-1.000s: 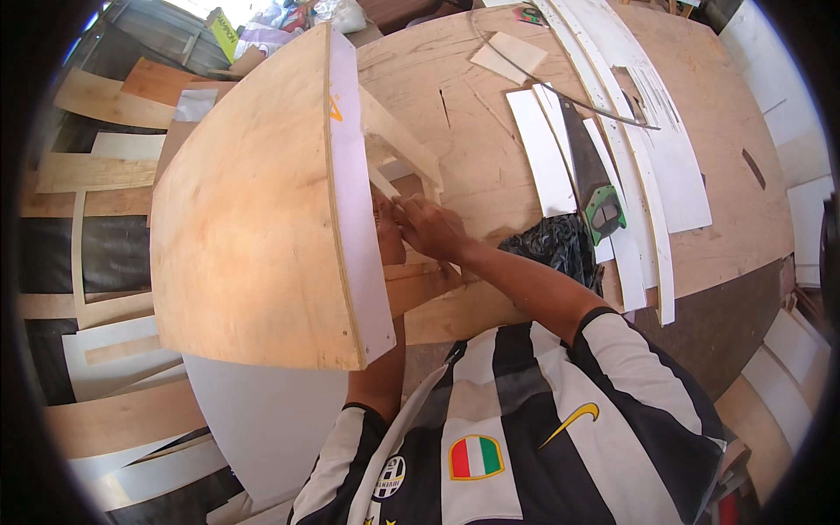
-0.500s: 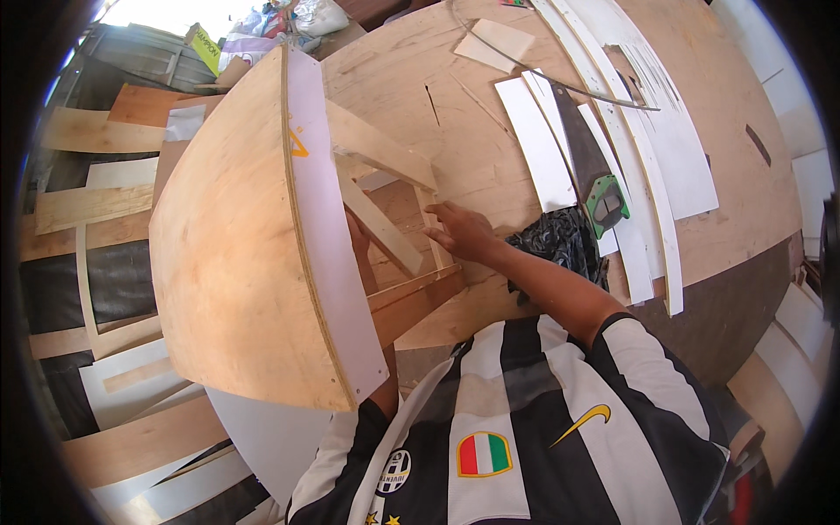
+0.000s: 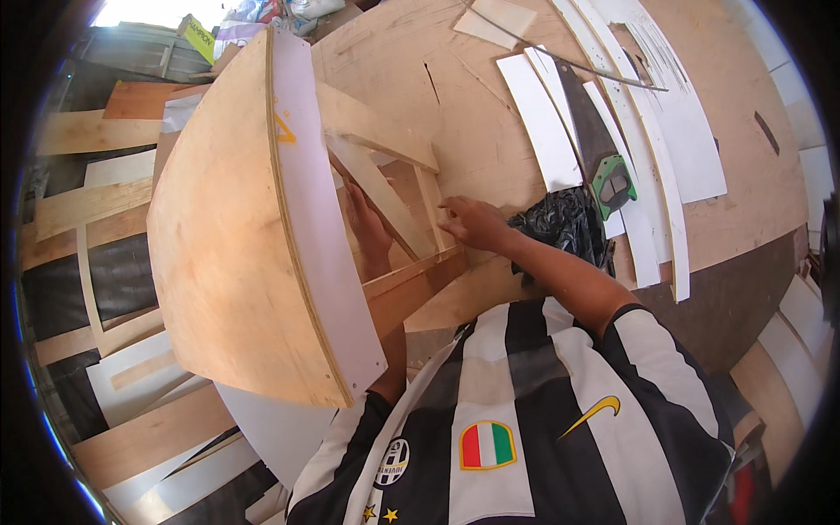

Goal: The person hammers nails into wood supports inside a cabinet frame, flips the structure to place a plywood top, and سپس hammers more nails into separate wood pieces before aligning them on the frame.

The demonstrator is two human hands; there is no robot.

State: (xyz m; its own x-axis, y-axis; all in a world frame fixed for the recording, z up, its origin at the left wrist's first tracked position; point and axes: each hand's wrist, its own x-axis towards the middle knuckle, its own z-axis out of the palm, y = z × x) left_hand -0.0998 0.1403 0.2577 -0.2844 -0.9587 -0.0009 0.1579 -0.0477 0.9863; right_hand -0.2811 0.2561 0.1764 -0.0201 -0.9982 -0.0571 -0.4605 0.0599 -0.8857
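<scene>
A large wooden box-like frame [image 3: 219, 227] stands on edge at the left, with a curved plywood face and a pale lilac edge strip [image 3: 306, 184]. Inside its open side, my left hand [image 3: 369, 229] reaches up beside a diagonal wooden slat [image 3: 378, 188]; its fingers look stretched, partly hidden behind the slat. The forearm passes behind a reddish-brown crosspiece [image 3: 416, 291]. My right hand [image 3: 479, 225] is at a thin wooden upright [image 3: 429, 201] on the frame's right side. Its fingers are curled together at the wood; anything between them is too small to make out.
On the plywood table [image 3: 394, 70] lie white strips [image 3: 535, 122], a green-handled handsaw [image 3: 615, 186], a crumpled black plastic bag [image 3: 564, 223] and a thin bent rod [image 3: 604, 79]. Board offcuts [image 3: 96, 206] cover the left side; more panels [image 3: 770, 367] lean at the right.
The frame has shifted slightly left in view. My left hand has come into sight beside the diagonal slat. My right hand's fingers have drawn together and moved slightly right.
</scene>
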